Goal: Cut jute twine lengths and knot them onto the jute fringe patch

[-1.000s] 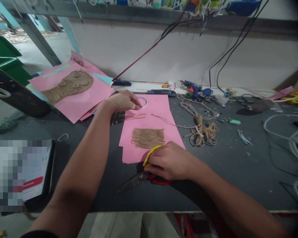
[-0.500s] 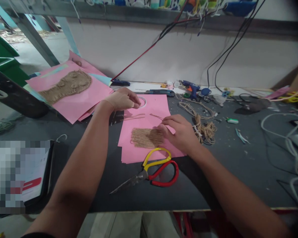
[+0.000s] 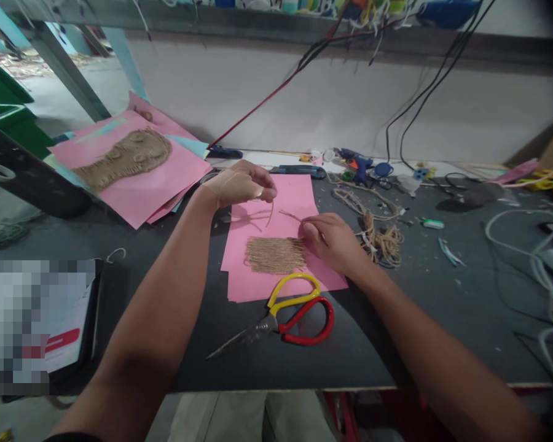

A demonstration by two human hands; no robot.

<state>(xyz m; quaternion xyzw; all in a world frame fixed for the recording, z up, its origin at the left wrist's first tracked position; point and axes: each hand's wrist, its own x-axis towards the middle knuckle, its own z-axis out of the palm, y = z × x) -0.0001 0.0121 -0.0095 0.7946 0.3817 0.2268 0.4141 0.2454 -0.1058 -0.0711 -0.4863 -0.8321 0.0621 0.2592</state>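
My left hand (image 3: 242, 186) is over the top part of the pink paper (image 3: 299, 193). Its thumb and finger pinch a thin bit of string (image 3: 271, 213), and the bit hangs down from my tips. My right hand (image 3: 334, 242) is low over the right side of the paper, with its fingers bent. Its tips are at a brown cord (image 3: 289, 215), and the end pokes out toward the left. (I can't tell if they squeeze the cord or only touch it.)

The little mat (image 3: 275, 255) of brown string rows lies flat on the pink paper, just left of my right hand and below my left one. The scissors (image 3: 273, 321) lie in front of it on the dark table (image 3: 188, 368), a bit open at the handles, one yellow and one red. Behind my right hand is a messy bunch of string (image 3: 384, 242). A blue glue gun (image 3: 362, 167) sits at the back. Off to the left, a big string shape (image 3: 124, 159) lies on more pink sheets (image 3: 142, 193).
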